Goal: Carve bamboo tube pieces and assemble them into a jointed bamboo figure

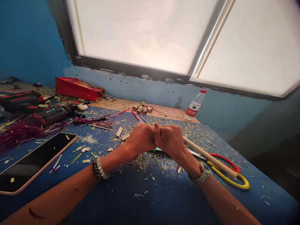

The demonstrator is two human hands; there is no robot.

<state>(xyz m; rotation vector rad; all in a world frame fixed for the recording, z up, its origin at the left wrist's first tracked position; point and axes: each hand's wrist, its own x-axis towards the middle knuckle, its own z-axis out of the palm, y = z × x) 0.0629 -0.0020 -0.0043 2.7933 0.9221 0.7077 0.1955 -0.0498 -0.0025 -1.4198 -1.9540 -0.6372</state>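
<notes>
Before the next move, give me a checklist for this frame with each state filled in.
1. Both hands visible: ok, left hand and right hand meet above the table.
2. Item between the hands identifiable: cannot tell, fingers hide it.
3. Scissors uncovered: not ok, wooden stick crosses them.
4. Bottle standing, capped: ok.
5. Phone free of shavings: not ok.

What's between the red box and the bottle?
The head view shows short tubes, red string and scattered shavings between the box and the bottle.
</notes>
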